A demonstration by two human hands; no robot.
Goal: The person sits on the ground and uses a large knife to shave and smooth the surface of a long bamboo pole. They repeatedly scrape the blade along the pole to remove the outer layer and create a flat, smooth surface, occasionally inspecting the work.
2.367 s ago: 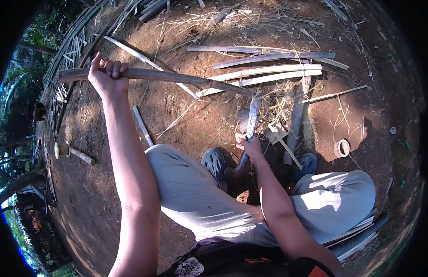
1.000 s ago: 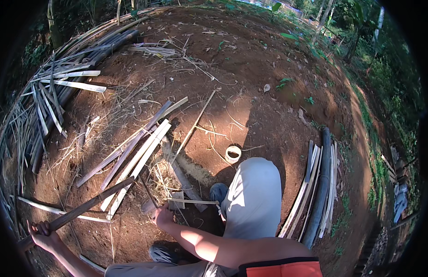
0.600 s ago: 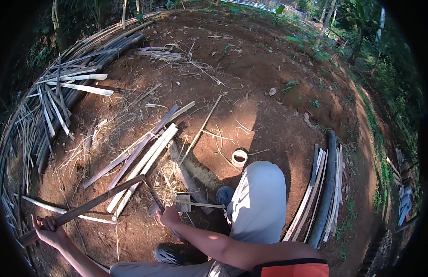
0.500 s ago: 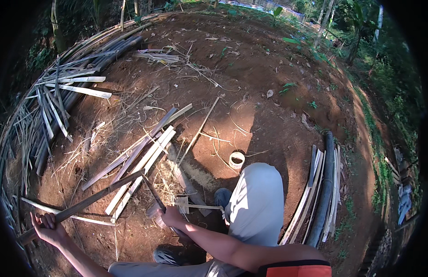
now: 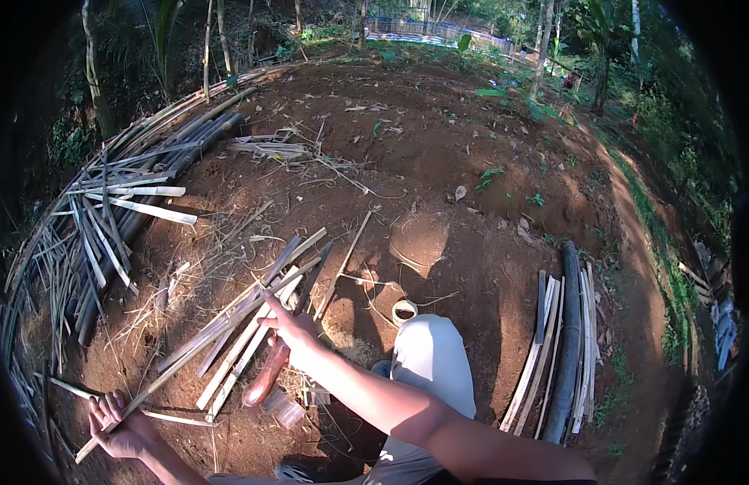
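My left hand (image 5: 120, 428), palm up, has its fingers curled round the lower end of a long bamboo strip (image 5: 184, 364). The strip slants up and away to the right, over a small pile of split bamboo (image 5: 245, 356). My right hand (image 5: 289, 323) grips a machete with a glossy reddish-brown handle (image 5: 267, 376), whose butt sticks out below the hand. Its dark blade (image 5: 313, 279) points away, partly hidden by the hand. One finger of that hand stretches out to the bamboo strip and seems to touch it.
A large heap of bamboo poles and strips (image 5: 107, 210) lies at the far left. On the right are more strips and a dark bamboo pole (image 5: 567, 339). A pale ring-shaped piece (image 5: 404, 311) sits beyond my knee (image 5: 433, 347). Shavings litter the brown soil.
My right hand has moved forward, and the machete has swung from pointing up-left to up-right. The bamboo in my left hand now shows a paler, narrower side. The view has shifted slightly.
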